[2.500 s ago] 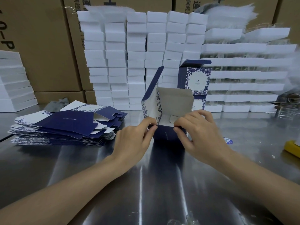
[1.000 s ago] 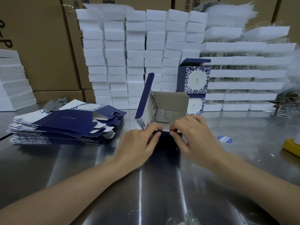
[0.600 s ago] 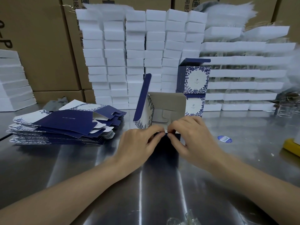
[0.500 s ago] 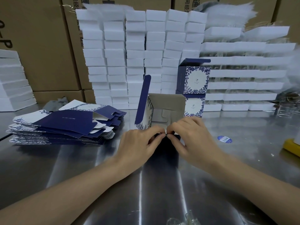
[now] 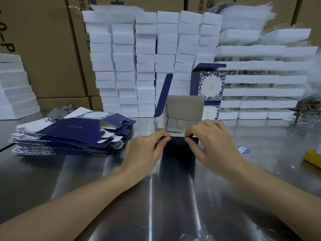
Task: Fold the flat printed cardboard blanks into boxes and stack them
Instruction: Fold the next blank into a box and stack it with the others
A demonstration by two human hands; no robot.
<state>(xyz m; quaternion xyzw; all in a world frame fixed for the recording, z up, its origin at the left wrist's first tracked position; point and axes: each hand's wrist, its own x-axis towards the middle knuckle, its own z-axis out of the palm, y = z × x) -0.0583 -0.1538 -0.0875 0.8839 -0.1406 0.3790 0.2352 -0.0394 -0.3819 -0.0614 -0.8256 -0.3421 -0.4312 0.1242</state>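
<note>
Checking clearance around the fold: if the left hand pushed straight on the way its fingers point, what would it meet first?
Probably the right hand's fingertips: the left hand points rightward along the half-folded box's near edge, which both pinch.

White foam blocks [image 5: 145, 54], brown cartons [image 5: 43, 49], perhaps a sticker [image 5: 242, 150].

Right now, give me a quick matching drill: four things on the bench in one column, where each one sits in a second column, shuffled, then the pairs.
1. flat blanks
2. half-folded box
3. finished boxes
4. yellow object

A. stacked two high, behind the half-folded box
B. between both hands, centre of the table
C. far right edge
D. piled on the left

Pairs: 1-D, 2-B, 3-A, 4-C
</note>
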